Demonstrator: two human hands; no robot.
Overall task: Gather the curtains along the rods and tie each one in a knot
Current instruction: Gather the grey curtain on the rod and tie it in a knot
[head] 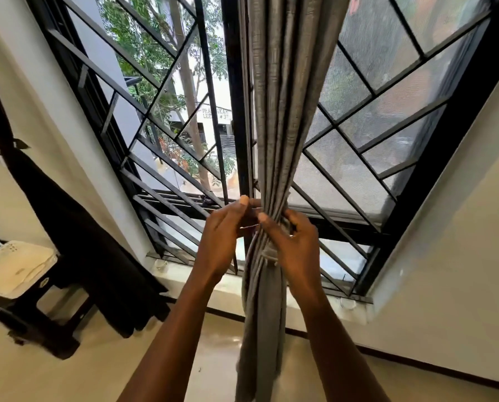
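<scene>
- Grey curtain [283, 126]: centre of the frame, gathered into one tight pleated bundle. It hangs in front of the window grille [167, 91], from the top edge down to the floor [68, 378] at the bottom edge.
- Long axis: near vertical, with the top leaning slightly right and the free tail pointing straight down. The rod is out of view above.
- Narrowest point: mid-frame, level with both hands. Just under them is a small wrapped band [268, 253]; whether it is cloth or cord cannot be told.
- Left hand [225, 239]: touches the bundle's left edge. Fingers are curled and the thumb is raised, pinching at a thin fold or strand there.
- Right hand [297, 245]: on the bundle's right side. Thumb lies across the front and fingers curl round behind, gripping the bundle.
- Key relation: the bundle runs upright between the two hands, both equally near it. The loose length lies below them, toward the bottom of the frame.
- Judgement: gathering looks done and the knot is not yet formed. The tail below likely has to be brought up and round the gripped waist.
- Dark curtain [77, 242]: left of the frame, slanting, already cinched near its upper part.
- Stool [16, 268]: lower left, with a pale top.
- Sill [184, 274]: just behind the wrists.
</scene>
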